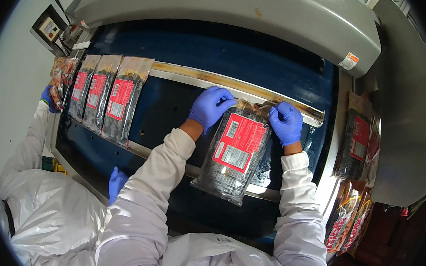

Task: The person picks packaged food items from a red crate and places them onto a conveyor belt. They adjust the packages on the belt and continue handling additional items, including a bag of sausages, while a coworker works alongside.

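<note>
A plastic food pouch (240,142) with a red printed label lies before me on the dark blue bed (163,103) of what looks like a vacuum packing machine. Blue-gloved, my left hand (210,107) pinches the pouch's upper left corner. The opposite upper corner is gripped by my right hand (286,122), also in a blue glove. Between the hands, the pouch's open-looking end rests against a long metal sealing bar (187,73). Its lower end crosses a second metal strip (264,193).
Three similar pouches (120,100) lie side by side on the left. A co-worker's gloved hand (53,99) touches packs (63,72) beyond the left edge; their other hand (116,185) is nearer me. More packs (356,143) stand at right. A heavy metal lid (225,8) overhangs the back.
</note>
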A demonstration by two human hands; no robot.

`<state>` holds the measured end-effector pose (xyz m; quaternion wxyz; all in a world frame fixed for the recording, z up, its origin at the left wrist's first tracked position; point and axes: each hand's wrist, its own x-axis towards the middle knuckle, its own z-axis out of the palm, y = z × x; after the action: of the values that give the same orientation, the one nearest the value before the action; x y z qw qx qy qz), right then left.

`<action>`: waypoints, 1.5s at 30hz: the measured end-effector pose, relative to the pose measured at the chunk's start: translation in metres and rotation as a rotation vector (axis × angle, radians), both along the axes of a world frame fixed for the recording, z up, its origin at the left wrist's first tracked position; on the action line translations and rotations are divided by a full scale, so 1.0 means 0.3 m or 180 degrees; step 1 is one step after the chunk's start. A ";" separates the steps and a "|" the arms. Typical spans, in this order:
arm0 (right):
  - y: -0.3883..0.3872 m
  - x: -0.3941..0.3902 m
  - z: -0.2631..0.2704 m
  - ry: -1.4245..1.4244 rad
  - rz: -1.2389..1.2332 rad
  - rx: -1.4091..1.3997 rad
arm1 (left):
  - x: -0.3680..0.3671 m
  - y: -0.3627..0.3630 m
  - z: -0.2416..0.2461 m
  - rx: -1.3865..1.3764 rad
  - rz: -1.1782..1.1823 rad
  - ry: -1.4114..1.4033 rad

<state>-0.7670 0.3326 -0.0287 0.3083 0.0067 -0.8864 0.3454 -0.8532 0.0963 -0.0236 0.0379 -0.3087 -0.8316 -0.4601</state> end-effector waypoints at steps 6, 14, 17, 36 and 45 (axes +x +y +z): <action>-0.007 -0.061 0.034 -0.0321 -0.0730 0.0544 | -0.092 0.015 0.017 -0.0317 0.0410 0.0199; 0.011 -0.072 0.031 -0.0011 -0.0315 0.0748 | -0.113 0.024 0.068 -0.0448 0.0447 -0.0441; 0.030 -0.031 0.030 0.0296 0.0193 0.0380 | -0.075 -0.024 0.077 0.0528 -0.0412 -0.0731; -0.114 -0.125 0.059 0.0279 0.0407 0.1110 | -0.251 0.036 0.014 -0.0180 0.0636 -0.0816; -0.144 -0.112 -0.015 -0.0697 0.0663 0.1316 | -0.176 0.029 0.044 0.0299 0.0981 -0.0868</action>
<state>-0.8005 0.2894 -0.0330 0.1653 0.1234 -0.9608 0.1854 -0.9060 0.1049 -0.0105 0.0093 -0.1106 -0.8441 -0.5246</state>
